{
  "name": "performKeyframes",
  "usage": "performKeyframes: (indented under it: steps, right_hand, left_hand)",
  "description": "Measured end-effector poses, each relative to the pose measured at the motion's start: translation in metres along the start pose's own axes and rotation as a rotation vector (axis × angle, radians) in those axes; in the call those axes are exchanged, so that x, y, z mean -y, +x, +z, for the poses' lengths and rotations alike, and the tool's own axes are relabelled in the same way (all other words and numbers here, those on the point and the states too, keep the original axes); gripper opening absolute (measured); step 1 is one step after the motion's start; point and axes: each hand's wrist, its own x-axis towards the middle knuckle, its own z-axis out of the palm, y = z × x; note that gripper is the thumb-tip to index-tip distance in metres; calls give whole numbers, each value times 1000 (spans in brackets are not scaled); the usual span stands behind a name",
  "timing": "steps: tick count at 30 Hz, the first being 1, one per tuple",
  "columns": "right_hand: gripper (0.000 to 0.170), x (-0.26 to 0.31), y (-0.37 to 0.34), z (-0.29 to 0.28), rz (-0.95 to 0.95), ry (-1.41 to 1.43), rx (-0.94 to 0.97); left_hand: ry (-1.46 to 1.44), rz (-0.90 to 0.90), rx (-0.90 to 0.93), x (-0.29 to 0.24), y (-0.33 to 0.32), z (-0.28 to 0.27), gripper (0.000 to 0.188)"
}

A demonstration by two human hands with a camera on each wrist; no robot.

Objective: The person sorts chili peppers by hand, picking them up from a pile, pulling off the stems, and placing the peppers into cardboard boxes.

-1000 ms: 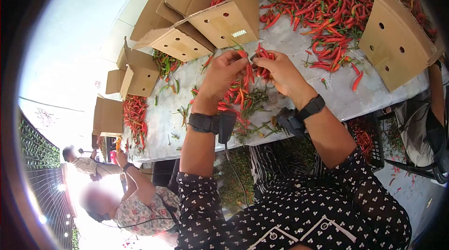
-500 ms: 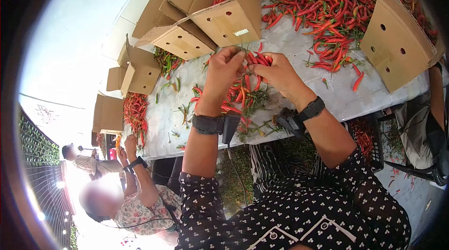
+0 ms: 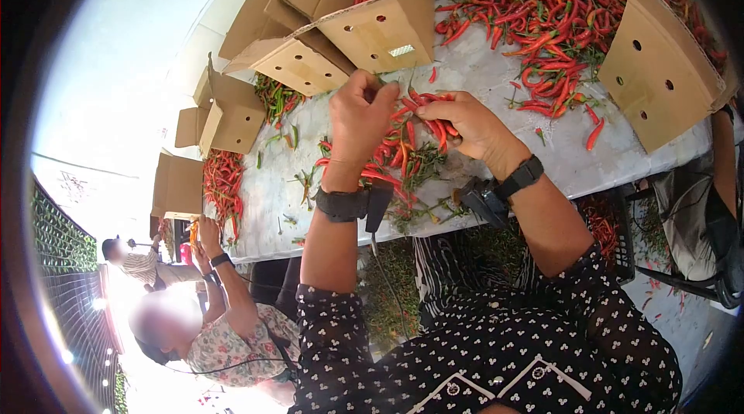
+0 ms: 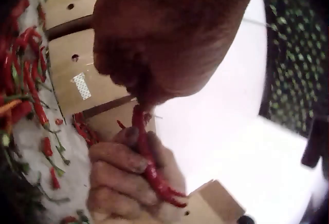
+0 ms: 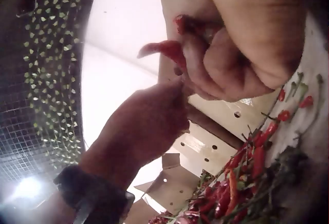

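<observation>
Several red chilies lie bunched in my right hand, fingers curled round them and thumb on top. My left hand is beside it, just left of the bunch, thumb and fingertips pinched together. In the left wrist view, one long red chili runs up from the right hand to the left hand's fingertips, which pinch its stem end; the stem itself is hidden. A red chili tip sticks out of the right fist in the right wrist view. Below both hands lies a small chili pile with green stems.
A large heap of red chilies lies at the back right, beside a cardboard box. More boxes stand along the back. Loose stems lie near the table's front edge. Another person works at the left.
My left hand has pulled a little to the left, away from the right hand. The chilies in the right hand have shifted and now show more below the thumb.
</observation>
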Motion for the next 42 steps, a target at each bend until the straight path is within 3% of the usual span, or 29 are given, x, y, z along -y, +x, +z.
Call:
performKeyframes:
  steps: [1,3,6,8,10,16,18,19,21,25,27,28,30,31,33,34,36,40,42]
  right_hand:
    - [12,3,-3,5,-15,-29,-55]
    - [10,8,-8,11,-10,-81,-75]
    - [11,3,-4,8,-48,-281,-125]
    - [14,-6,4,2,-93,-430,-155]
    - [16,-10,8,-2,-226,-827,-225]
    - [19,-6,4,-3,-351,-1022,-224]
    - [21,-5,6,-4,-382,-988,-221]
    - [25,-4,7,-5,-413,-954,-218]
    - [24,2,2,-3,-363,-876,-190]
    - [17,14,-6,1,-267,-717,-156]
    - [17,22,-9,1,-239,-593,-195]
    - [16,25,-10,0,-212,-470,-231]
    - [15,26,-5,-11,-223,-310,-245]
    - [14,27,-3,-16,-234,-150,-257]
    - [13,28,-1,-22,-221,-74,-256]
    - [13,28,-1,-24,-208,0,-256]
    - [12,26,-2,-19,-209,52,-296]
    - [10,24,0,-20,-165,144,-314]
    - [10,22,3,-20,-161,124,-318]
  left_hand:
    - [0,0,-2,4,1,0,17]
    - [-364,-27,65,12,6,-1,16]
    - [-386,2,194,9,1,3,16]
    - [-266,-8,185,10,1,2,16]
    - [-147,-19,174,11,1,3,17]
    - [2,0,259,23,4,2,20]
    - [-699,-312,425,34,7,4,18]
    - [-699,-313,426,37,7,5,18]
    - [-1182,-375,535,39,6,6,17]
    - [-1285,-421,504,38,9,9,15]
    - [-1616,-341,458,43,19,8,14]
    - [-1616,-343,462,41,20,6,14]
    - [-876,-211,267,37,23,2,19]
    - [-874,-211,266,34,22,4,19]
    - [-284,51,446,30,19,14,21]
    - [-284,50,448,35,21,17,21]
    - [316,277,292,53,30,28,21]
    - [551,321,441,64,32,42,21]
    - [595,193,486,61,30,43,21]
